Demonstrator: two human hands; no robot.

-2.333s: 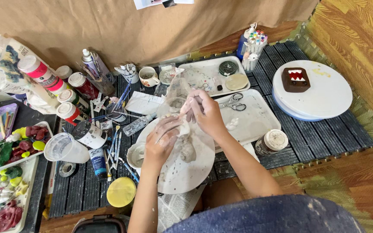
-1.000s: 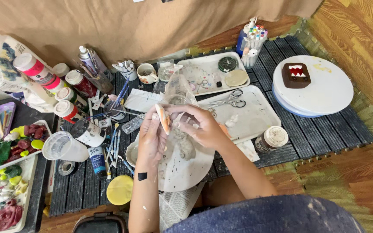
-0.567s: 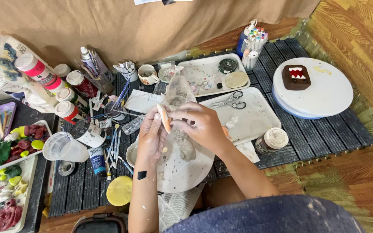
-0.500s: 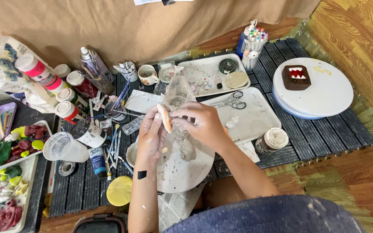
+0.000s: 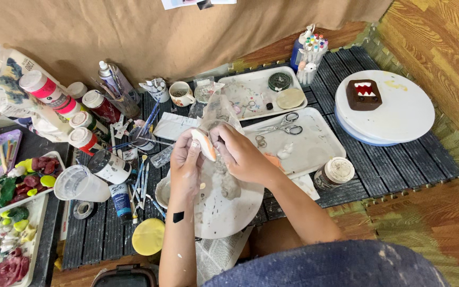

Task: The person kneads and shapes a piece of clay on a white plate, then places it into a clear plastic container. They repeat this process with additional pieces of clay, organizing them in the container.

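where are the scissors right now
In the head view the scissors lie on the white tray, just beyond the right hand and left of the round turntable.

Both forearms raised, left hand (image 5: 186,162) and right hand (image 5: 238,154) close together, fingers curled in grip

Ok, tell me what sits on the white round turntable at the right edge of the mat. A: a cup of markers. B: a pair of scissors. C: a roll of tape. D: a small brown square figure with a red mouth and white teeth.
D: the small brown square figure sits on the white round turntable, while the scissors lie on a white tray nearer the hands.
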